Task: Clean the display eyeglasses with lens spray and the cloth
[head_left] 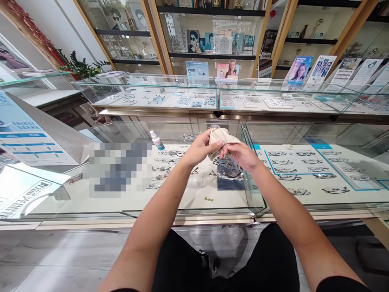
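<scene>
My left grip (199,150) and right grip (245,156) both pinch a cloth (223,136) above the glass counter (182,198), the handling seemingly midway with the cloth not yet put down, its soft beige folds bunched and creased, hiding whether anything is wrapped inside, and a white bottle (156,140) stands to my left.

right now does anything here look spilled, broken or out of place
Nothing looks spilled or broken. Slightly odd: a small gold-coloured bar lies alone near the display case's front edge, apart from the eyeglasses; it may belong there. A pixelated patch hides an area left of the white bottle, so I can't judge there.
</scene>
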Available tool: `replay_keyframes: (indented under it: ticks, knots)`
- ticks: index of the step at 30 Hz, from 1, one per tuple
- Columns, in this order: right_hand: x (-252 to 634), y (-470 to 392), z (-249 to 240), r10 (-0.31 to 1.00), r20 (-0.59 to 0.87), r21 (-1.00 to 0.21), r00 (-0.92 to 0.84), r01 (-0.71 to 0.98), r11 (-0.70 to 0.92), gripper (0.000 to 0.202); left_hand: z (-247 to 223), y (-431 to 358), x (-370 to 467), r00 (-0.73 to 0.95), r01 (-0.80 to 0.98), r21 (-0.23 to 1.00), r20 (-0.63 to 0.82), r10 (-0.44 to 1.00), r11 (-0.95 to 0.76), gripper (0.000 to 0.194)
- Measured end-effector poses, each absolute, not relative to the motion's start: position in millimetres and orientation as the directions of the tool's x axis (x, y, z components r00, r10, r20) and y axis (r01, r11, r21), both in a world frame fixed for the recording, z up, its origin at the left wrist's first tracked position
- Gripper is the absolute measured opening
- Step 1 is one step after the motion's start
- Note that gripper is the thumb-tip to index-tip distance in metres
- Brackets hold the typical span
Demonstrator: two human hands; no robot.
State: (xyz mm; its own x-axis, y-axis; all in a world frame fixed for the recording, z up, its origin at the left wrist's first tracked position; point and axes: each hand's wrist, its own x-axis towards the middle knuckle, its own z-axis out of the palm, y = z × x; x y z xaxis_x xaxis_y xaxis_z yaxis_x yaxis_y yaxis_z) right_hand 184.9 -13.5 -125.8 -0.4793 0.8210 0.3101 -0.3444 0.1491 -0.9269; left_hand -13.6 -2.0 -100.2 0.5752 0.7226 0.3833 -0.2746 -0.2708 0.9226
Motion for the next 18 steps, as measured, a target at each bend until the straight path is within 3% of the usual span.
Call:
replay_keyframes:
  ticks: [18]
  knots:
    - [186.4,-14.9,-125.2,0.829,0.304,-0.939,-0.47,-0.293,0.179,0.024,-105.0,-3.6,-7.8,0.534,-0.248,0.946,0.312,0.786,-0.207,0.041]
